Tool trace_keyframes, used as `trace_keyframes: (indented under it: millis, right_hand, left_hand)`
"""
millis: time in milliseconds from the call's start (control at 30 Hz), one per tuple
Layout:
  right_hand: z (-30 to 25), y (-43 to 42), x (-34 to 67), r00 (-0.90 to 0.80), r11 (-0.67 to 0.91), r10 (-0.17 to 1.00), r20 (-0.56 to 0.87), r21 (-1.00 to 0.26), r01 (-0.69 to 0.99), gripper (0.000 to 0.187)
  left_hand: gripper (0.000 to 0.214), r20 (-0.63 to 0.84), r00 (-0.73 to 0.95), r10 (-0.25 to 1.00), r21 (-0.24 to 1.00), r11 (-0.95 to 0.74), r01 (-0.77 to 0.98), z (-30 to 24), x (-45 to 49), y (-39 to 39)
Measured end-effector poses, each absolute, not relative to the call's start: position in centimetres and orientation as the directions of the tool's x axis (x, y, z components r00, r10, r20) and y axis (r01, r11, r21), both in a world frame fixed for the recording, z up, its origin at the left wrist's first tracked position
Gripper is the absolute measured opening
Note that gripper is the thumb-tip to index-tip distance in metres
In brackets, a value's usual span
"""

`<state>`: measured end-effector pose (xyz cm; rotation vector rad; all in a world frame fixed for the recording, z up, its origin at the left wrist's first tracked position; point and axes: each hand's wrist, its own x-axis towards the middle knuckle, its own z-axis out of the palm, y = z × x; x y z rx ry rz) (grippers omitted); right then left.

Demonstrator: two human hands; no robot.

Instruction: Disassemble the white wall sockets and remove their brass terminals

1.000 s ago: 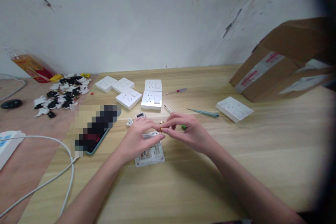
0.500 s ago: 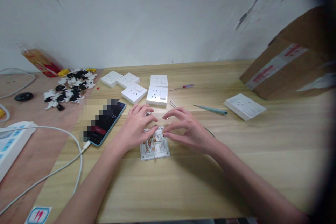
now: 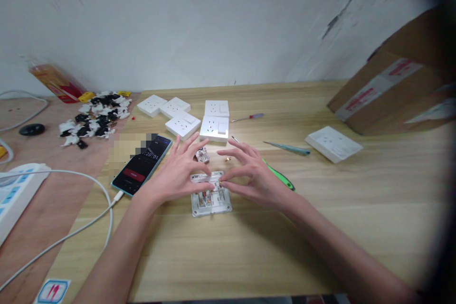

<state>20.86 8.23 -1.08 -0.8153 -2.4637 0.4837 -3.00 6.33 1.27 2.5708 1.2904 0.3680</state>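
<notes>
A wooden desk (image 3: 285, 251) runs across the view below a scuffed white wall (image 3: 199, 23), and a cardboard box (image 3: 395, 90) is cut off by the right edge. To the left, on a brown board (image 3: 46, 228), a white power strip (image 3: 17, 190) is also cut off, and a heap of black and white plastic scraps (image 3: 92, 118) lies farther back. A phone (image 3: 142, 168) sits on the desk, partly pixelated, with a white cable (image 3: 85, 185) plugged in.

White socket panels (image 3: 213, 128) stand in a group beyond the hands. Nearer, an opened socket panel (image 3: 211, 204) lies with its wiring side up, its top edge hidden by the hands. The left hand (image 3: 174, 173) and right hand (image 3: 254, 173) are both spread, with curved fingers meeting on it; whether they pinch anything there, I cannot tell. Just above lie a small terminal block (image 3: 202, 155) and a tiny brass part (image 3: 228, 158). A green-handled screwdriver (image 3: 280, 176) lies beside the right hand.
</notes>
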Motion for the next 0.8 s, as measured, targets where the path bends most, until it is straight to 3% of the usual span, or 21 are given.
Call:
trace_keyframes:
  millis: [233, 433, 800]
  right_hand:
    - [-0.84, 8.21, 20.83, -0.705, 0.743, 0.642, 0.301, -0.468, 0.478, 0.008]
    - [-0.88, 8.12, 20.81, -0.711, 0.760, 0.624, 0.323, -0.462, 0.457, 0.008]
    - [-0.62, 8.61, 21.08, -0.612, 0.712, 0.697, 0.374, -0.461, 0.529, 0.010]
  left_hand:
    - [0.028, 0.089, 0.578, 0.811, 0.349, -0.569, 0.745, 1.46, -3.32, 6.25]
    - [0.020, 0.125, 0.587, 0.800, 0.368, -0.587, 0.721, 1.01, -3.20, 6.26]
    - [0.020, 0.105, 0.603, 0.791, 0.348, -0.598, 0.722, 0.96, -3.02, 6.32]
